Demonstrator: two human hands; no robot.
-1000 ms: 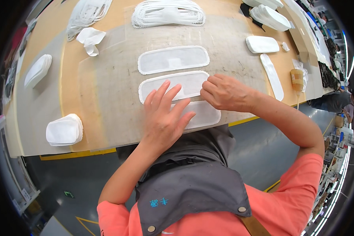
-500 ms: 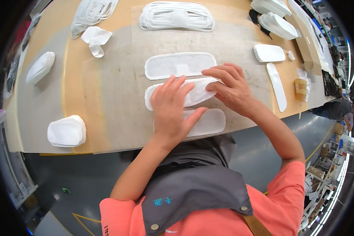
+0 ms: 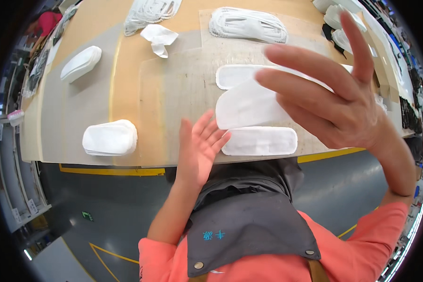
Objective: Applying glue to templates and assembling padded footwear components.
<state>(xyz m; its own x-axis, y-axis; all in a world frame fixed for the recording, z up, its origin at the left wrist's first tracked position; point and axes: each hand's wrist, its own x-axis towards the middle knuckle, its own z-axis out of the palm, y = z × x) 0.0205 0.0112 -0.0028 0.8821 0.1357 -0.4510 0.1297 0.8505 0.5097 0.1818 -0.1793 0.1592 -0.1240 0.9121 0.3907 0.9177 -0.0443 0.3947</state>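
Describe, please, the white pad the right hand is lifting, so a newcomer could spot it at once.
On the tan worktable, look just ahead of the raised right hand. The long white oval fabric pad hangs from its fingers, between two similar pads. Unlike those, it is lifted off the surface and tilted.

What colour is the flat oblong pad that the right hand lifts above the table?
White, plain and unpatterned: the flat oblong pad in the right hand, best seen in the head view.

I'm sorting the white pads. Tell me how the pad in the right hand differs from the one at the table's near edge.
The lifted pad is off the table, held by the right hand; the near-edge pad lies flat on the table. The lifted pad sits tilted, the near-edge pad level. The lifted pad's surface looks plain; the near-edge pad shows a stitched border. Both are white, elongated, with rounded ends.
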